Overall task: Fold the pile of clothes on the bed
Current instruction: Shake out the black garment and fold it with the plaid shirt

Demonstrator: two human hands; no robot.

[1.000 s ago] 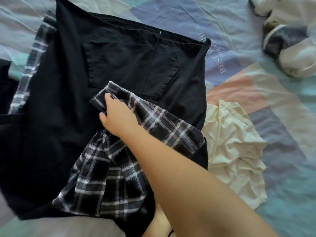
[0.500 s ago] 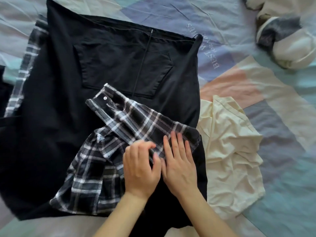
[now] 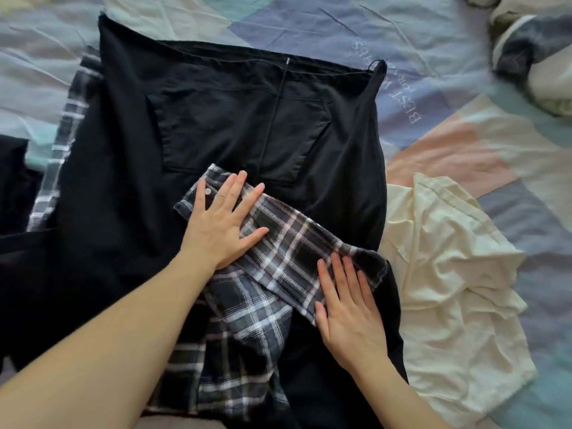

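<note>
On the bed, black trousers (image 3: 130, 212) underlie a plaid shirt (image 3: 272, 258). Left hand (image 3: 221, 222), flat, presses its cuff; right hand (image 3: 346, 308), flat, smooths the sleeve. Step: flattening the fold. Next likely needs the body folded over.

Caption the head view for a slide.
Both hands, left and right, press a plaid sleeve flat on black trousers.
</note>
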